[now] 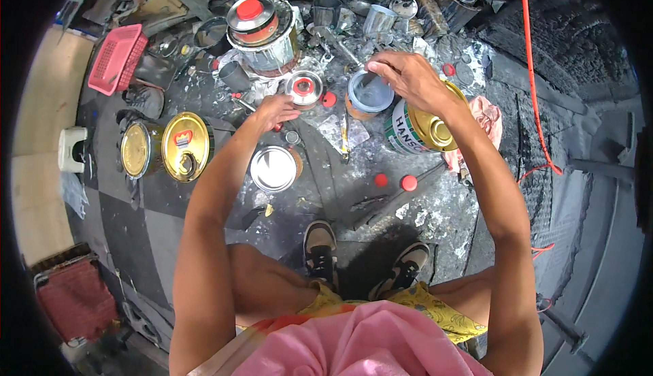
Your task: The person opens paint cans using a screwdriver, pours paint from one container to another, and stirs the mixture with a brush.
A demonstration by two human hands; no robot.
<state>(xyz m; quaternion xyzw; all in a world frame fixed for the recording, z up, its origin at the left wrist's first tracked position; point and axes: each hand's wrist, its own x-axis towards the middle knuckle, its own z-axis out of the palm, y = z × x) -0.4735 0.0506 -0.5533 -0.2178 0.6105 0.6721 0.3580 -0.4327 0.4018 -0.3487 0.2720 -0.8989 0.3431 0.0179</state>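
My right hand (411, 83) is at the far right of centre, above a translucent plastic cup (369, 97) with greyish contents. Its fingers are pinched on a thin grey stirring stick that slants down to the cup; most of the stick is hidden. Further left, my left hand (275, 112) stretches its fingers beside a small metal can with a red cap (303, 87); whether they touch it, I cannot tell. A large gold-lidded can (435, 123) stands under my right forearm. Between the hands lies a paint-stained sheet with a thin brush (345, 134).
Gold-topped cans (187, 146) stand left of my left forearm, and a round silver-lidded tin (273, 169) lies nearer. Loose red caps (408, 183) are on the floor. A stained bucket (269, 53) carries another can. A pink basket (117, 59) sits far left; an orange cable (530, 70) hangs right.
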